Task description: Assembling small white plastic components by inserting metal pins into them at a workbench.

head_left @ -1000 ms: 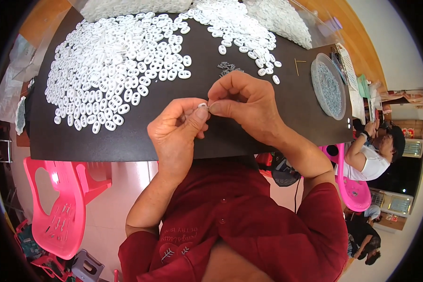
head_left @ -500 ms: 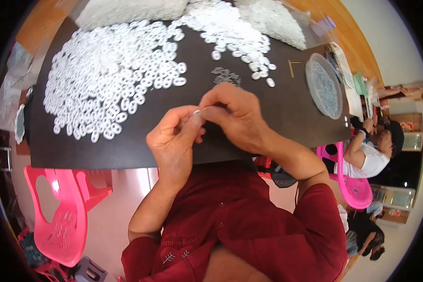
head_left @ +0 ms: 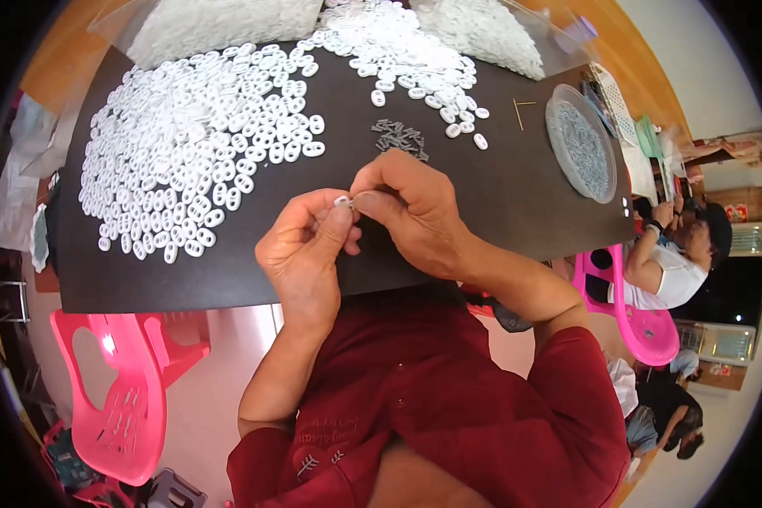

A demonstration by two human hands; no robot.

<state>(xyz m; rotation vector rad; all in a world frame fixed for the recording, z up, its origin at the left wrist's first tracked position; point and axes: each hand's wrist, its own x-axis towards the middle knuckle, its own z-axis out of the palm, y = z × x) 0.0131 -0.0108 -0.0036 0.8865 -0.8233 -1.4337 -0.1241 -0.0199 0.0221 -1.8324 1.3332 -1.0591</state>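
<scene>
A small white oval plastic piece (head_left: 341, 201) is pinched between the thumb and forefinger of my left hand (head_left: 305, 250). My right hand (head_left: 419, 216) meets it there, thumb and forefinger pressed together at the piece's edge; whatever they grip is too small to make out. Just beyond my right knuckles lies a little heap of short grey pins (head_left: 398, 138) on the dark table (head_left: 330, 173). Loose white oval pieces with holes (head_left: 178, 152) spread in a broad heap at the left. A second heap of white pieces (head_left: 411, 55) lies at the far middle.
Clear bags of white pieces (head_left: 229, 21) line the far edge. A round clear tub (head_left: 607, 188) of small grey parts stands at the right, beside two thin sticks (head_left: 519, 114). Pink chairs (head_left: 118, 415) flank the table; another person (head_left: 669, 262) sits at the right.
Both hands stay together, and the white piece shows more plainly at the left fingertips. The whole view has shifted slightly.
</scene>
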